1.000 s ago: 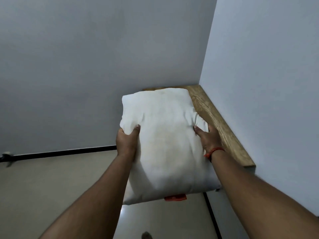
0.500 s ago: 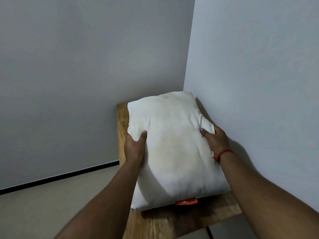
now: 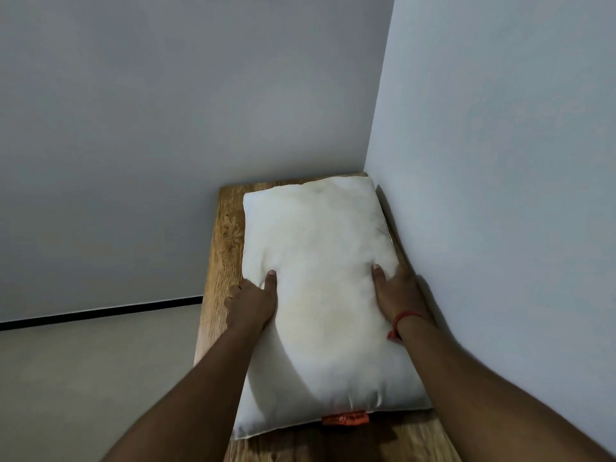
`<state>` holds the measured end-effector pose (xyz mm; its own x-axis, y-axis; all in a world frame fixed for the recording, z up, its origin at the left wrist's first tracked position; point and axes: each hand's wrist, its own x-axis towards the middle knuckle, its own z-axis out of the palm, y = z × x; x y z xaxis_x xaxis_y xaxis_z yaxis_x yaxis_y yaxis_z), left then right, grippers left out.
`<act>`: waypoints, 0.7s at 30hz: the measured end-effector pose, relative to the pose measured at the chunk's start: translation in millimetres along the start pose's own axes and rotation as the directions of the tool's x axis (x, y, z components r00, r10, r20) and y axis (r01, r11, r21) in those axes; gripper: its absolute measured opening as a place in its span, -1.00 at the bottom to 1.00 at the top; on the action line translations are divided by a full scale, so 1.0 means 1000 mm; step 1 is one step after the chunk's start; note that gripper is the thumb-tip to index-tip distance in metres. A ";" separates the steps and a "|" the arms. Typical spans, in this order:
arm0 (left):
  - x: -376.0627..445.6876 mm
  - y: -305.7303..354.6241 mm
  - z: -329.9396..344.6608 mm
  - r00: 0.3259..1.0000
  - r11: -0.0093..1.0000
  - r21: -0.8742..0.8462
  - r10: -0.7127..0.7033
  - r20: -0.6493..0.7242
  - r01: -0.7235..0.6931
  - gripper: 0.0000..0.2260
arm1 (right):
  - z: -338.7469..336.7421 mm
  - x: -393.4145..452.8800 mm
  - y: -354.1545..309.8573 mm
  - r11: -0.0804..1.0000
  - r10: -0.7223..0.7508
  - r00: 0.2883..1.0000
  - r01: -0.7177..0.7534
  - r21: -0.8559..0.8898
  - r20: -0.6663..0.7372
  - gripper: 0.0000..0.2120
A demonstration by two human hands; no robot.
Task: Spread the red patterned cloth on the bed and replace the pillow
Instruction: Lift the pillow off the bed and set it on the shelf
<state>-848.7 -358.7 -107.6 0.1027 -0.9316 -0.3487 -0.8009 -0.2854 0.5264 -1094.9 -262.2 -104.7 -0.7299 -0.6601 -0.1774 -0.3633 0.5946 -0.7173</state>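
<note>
From the head view, we see the plump white rectangular pillow (image 3: 320, 295) lying flat on a brown wood-grain surface (image 3: 226, 235) in the wall corner, its long axis running away from us. Our left hand (image 3: 251, 303) and right hand (image 3: 398, 295) grip its two long sides at mid-length, thumbs on top, equally near. The red patterned cloth is not in sight.
</note>
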 end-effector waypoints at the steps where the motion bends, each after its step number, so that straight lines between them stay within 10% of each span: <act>1: 0.000 0.002 -0.002 1.000 1.000 0.024 0.008 -0.024 -0.007 -0.21 | 0.002 0.004 -0.002 0.997 -0.055 0.998 0.053 -0.049 -0.040 -0.31; 11: -0.014 -0.033 -0.054 0.922 0.838 0.471 0.369 -0.121 -0.273 -0.28 | 0.038 -0.019 -0.087 0.725 -0.532 0.831 0.545 -0.421 0.161 -0.33; 21: -0.072 -0.247 -0.203 0.921 0.889 0.458 0.191 -0.338 -0.017 -0.27 | 0.184 -0.223 -0.208 0.415 -0.705 0.483 0.875 -0.252 0.519 -0.28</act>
<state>-538.3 -267.1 -55.6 0.1410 -0.9891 0.0418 -0.9837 -0.1352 0.1190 -750.2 -323.3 -40.1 0.2038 -0.9765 0.0700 -0.9346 -0.2153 -0.2831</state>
